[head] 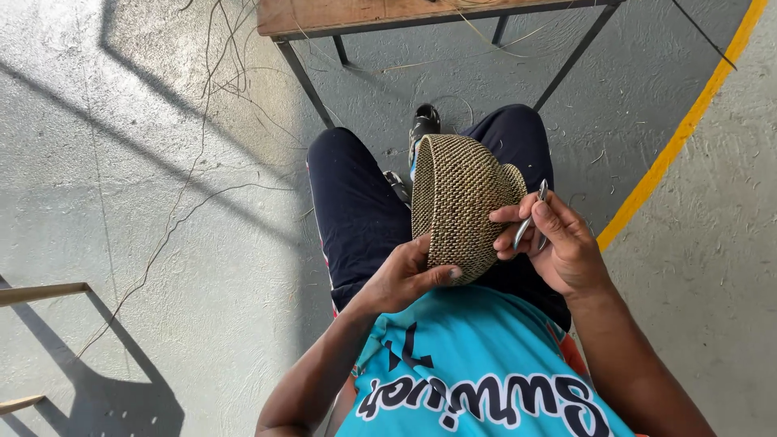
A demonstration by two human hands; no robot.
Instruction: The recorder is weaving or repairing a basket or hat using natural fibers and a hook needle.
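Note:
A small woven basket (461,198) of tan and dark fibre rests on its side over my lap, rim facing left. My left hand (405,277) grips its lower edge, thumb pressed against the outer weave. My right hand (554,239) holds small metal pliers (530,217) against the basket's right side, fingertips touching the weave.
I sit with dark trousers and a turquoise shirt over a grey concrete floor. A wooden table on metal legs (388,16) stands ahead, with loose fibre strands (186,186) trailing on the floor to the left. A yellow painted line (680,133) runs at right. Wooden sticks (40,293) poke in at left.

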